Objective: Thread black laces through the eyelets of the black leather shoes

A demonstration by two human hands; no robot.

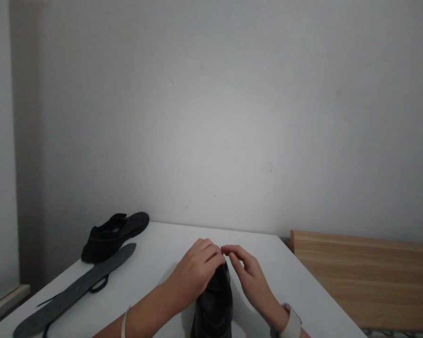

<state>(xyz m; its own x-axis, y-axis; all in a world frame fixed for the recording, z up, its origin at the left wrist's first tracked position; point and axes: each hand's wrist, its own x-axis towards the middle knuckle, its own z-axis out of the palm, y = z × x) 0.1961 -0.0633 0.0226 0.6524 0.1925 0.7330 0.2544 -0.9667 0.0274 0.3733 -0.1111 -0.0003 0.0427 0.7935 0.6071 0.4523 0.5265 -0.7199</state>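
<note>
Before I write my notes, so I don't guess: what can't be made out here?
All in the head view:
- Near end of the shoe between the hands: cut off by the bottom edge.
- Left fingertips: hidden behind the left hand.
- Middle of the black cord: hidden by the insole.
- Far shoe's inside: too dark.
</note>
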